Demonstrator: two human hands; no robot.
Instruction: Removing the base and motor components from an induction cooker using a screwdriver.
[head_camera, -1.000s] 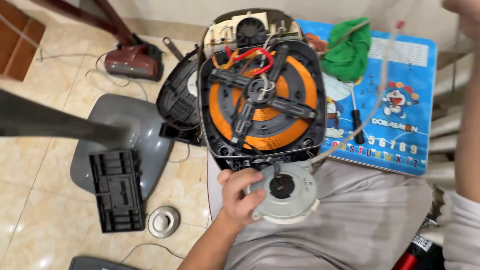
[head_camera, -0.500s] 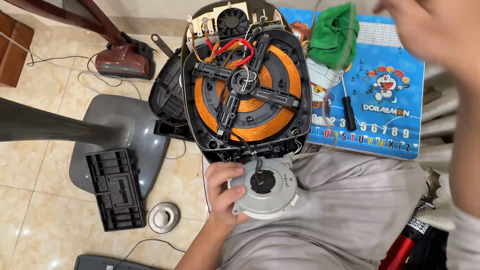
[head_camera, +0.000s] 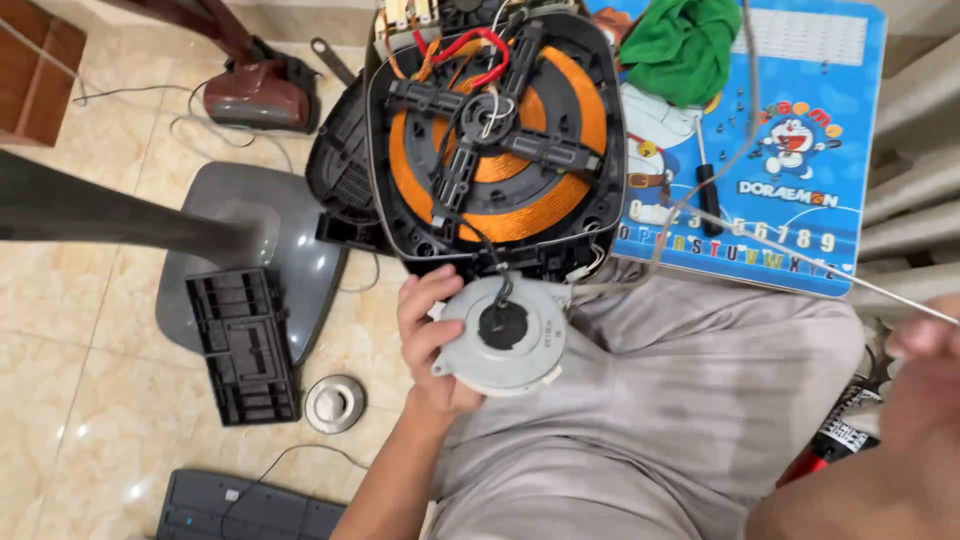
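My left hand (head_camera: 425, 340) has a firm grip on the round grey fan (head_camera: 503, 335), just near of the opened cooker (head_camera: 497, 140); right hand (head_camera: 925, 385), blurred, pinches a thin wire (head_camera: 800, 262).

**Opened-up cooker on the lap, fan part in hand**

A round grey fan unit (head_camera: 503, 335) is gripped at its left edge by the left hand (head_camera: 428, 335), resting on grey trousers (head_camera: 640, 420). Just above it, an opened induction cooker (head_camera: 495, 135) with its orange coil is seen. A thin wire (head_camera: 800, 262) is pinched by the blurred right hand (head_camera: 925, 345). A green cloth (head_camera: 685, 45) is laid on a blue cartoon board (head_camera: 800, 130).
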